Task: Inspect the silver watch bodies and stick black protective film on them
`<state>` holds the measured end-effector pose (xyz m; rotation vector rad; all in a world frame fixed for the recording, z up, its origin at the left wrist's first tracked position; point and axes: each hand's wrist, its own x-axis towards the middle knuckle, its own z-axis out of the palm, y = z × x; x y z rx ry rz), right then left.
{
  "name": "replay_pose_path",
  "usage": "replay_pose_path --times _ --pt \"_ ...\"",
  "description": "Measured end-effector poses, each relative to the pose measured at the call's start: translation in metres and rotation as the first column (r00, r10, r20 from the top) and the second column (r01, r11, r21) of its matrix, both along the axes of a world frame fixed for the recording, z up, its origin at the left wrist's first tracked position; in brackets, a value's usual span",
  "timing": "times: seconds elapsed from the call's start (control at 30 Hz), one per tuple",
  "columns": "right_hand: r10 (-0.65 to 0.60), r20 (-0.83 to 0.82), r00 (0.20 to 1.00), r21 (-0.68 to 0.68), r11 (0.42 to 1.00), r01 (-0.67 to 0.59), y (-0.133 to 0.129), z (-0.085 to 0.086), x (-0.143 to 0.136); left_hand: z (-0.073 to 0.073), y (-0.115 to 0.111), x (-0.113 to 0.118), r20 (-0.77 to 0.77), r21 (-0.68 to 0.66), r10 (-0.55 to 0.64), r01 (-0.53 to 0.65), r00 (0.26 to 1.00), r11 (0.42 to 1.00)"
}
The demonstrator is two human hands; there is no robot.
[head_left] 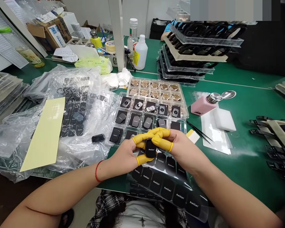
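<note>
My left hand (130,155), in yellow finger cots, grips a black smartwatch case (150,148) with "hello!" on its face. My right hand (173,142), also in finger cots, has its fingers closed together at the case's top edge. Beneath both hands lies a clear sheet of black "hello!" screen films (167,189), partly over the table's front edge. Just behind stands a clear compartment tray (130,127) of watch cases, some with backs up; my hands cover part of its front row. Another dark watch case (98,138) rests left of the tray.
A tray of round gold-coloured parts (154,90) is at the back. To the right are a pink pump bottle (204,105), a white foam block (225,119) and black tweezers (200,132). Plastic bags of films (85,88) and a yellow paper strip (44,134) cover the left.
</note>
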<state>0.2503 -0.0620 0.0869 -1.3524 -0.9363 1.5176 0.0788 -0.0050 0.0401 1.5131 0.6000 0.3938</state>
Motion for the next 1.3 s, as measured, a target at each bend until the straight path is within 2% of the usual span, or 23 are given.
replay_pose_path --times 0.67,0.77,0.83,0.93,1.0,1.13,1.2,1.3 --pt "-0.04 0.07 0.997 0.058 0.998 0.036 -0.002 -0.006 -0.001 0.001 0.0 0.0 0.0 -0.018 -0.011 0.011 1.0 1.0" --pt "-0.025 0.161 0.987 0.09 0.996 0.011 -0.003 -0.007 -0.001 0.001 0.001 0.0 -0.002 -0.023 -0.012 0.012 1.0 1.0" --pt "-0.069 0.342 0.937 0.188 0.982 0.004 -0.005 -0.006 0.001 0.0 0.001 0.0 0.005 -0.034 -0.007 0.007 1.0 0.999" --pt "-0.215 0.607 0.765 0.358 0.933 -0.022 -0.009 -0.006 0.007 0.0 0.002 0.001 0.016 -0.088 0.008 -0.006 1.0 0.996" --pt "-0.196 0.674 0.712 0.357 0.93 -0.082 -0.012 -0.006 0.009 0.0 0.002 0.001 0.018 -0.115 0.013 -0.01 1.0 0.993" --pt "-0.031 0.704 0.709 0.272 0.935 -0.229 -0.013 -0.012 0.003 -0.002 0.002 0.001 0.011 -0.054 -0.004 0.005 1.0 0.999" --pt "-0.034 0.694 0.72 0.278 0.934 -0.224 -0.013 -0.016 -0.004 -0.004 0.001 0.001 0.003 -0.037 -0.014 0.014 1.0 0.999" --pt "-0.055 0.6 0.798 0.313 0.934 -0.172 -0.012 -0.02 -0.007 -0.007 -0.001 0.001 -0.001 -0.086 -0.05 0.049 0.999 0.995"
